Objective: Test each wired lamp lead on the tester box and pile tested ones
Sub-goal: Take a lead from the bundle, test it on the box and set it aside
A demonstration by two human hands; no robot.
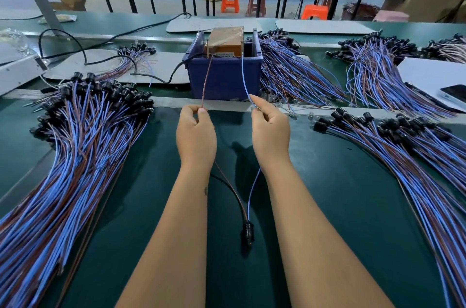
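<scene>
One lamp lead lies between my forearms, its black socket [247,231] near the table's front. My left hand [195,135] pinches its brown wire [206,81]; my right hand [270,128] pinches its blue wire [243,75]. Both wires run up and away to the top of the tester box [225,41], a tan block taped in clear film that sits inside a dark blue bin [224,75]. The wire tips reach the box's front edge; whether they touch contacts I cannot tell.
A big pile of blue and brown leads with black sockets [83,136] fans out on the left. Another pile [408,146] spreads on the right, with further bundles [290,68] behind the bin. A black power cable [85,55] and a phone [454,92] lie on the green bench.
</scene>
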